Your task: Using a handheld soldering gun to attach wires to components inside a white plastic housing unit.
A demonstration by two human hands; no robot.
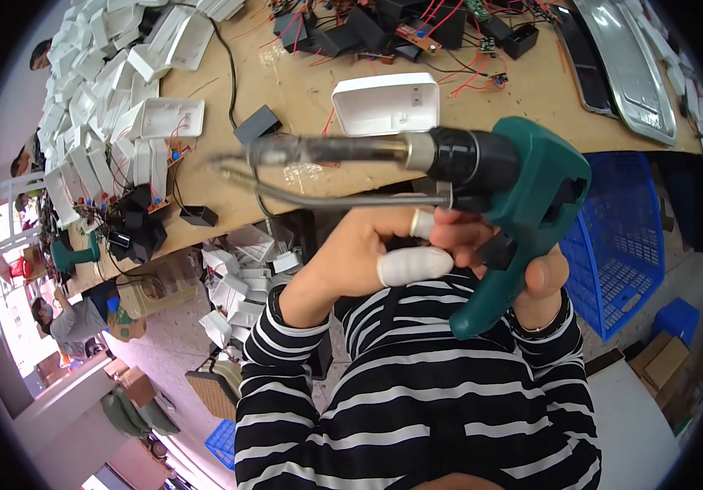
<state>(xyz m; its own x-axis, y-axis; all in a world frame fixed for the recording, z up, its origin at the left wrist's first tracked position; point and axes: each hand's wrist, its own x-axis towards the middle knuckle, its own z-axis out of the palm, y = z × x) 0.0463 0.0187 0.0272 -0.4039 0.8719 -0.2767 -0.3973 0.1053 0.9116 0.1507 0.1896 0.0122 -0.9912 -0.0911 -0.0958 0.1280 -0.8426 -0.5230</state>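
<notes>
My right hand (546, 276) wraps the handle of a green soldering gun (535, 175). The gun is held sideways above the table's near edge, its long barrel and thin feed tube (351, 200) pointing left. Blur covers the barrel's far end. My left hand (351, 253), with white finger cots on its thumb and a finger, is closed beside the fingertips of my right hand, just under the tube's rear end. What it pinches, if anything, is hidden. Past the barrel lies an open white plastic case (388, 106) with its hollow side up.
White cases (98, 82) are heaped along the table's left. Black boxes and circuit boards with red wires (368, 28) pile up at the back. A clear tray (625, 65) lies back right, a blue crate (617, 245) stands below, and another green soldering gun (75, 253) rests far left.
</notes>
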